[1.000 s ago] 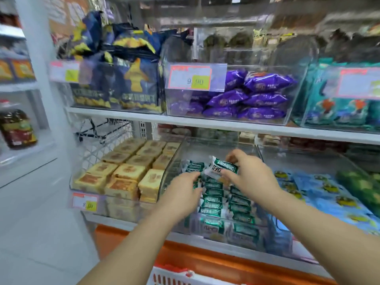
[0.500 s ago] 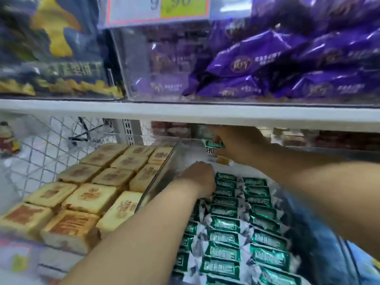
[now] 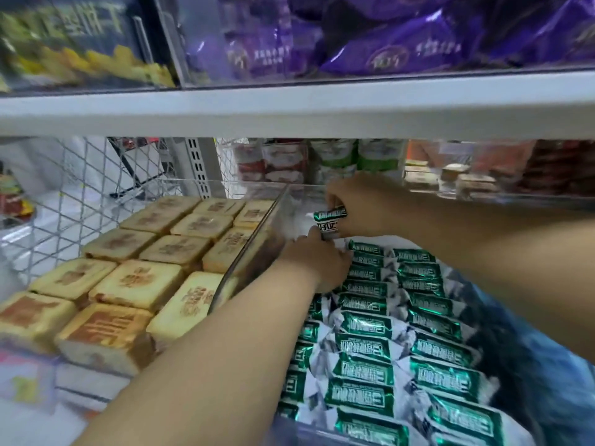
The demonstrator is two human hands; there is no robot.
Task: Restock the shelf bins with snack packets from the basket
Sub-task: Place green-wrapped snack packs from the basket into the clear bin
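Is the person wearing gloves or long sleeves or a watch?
No. The left hand and right hand are bare, with no gloves, rings or watch showing. Both forearms are uncovered too; no sleeve reaches into view.

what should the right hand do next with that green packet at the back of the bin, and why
Probably lower the green packet into the bare gap at the back of the clear bin and let go. The right hand holds it just above the rows of green packets, which stop short of the rear wall; the left hand rests on them.
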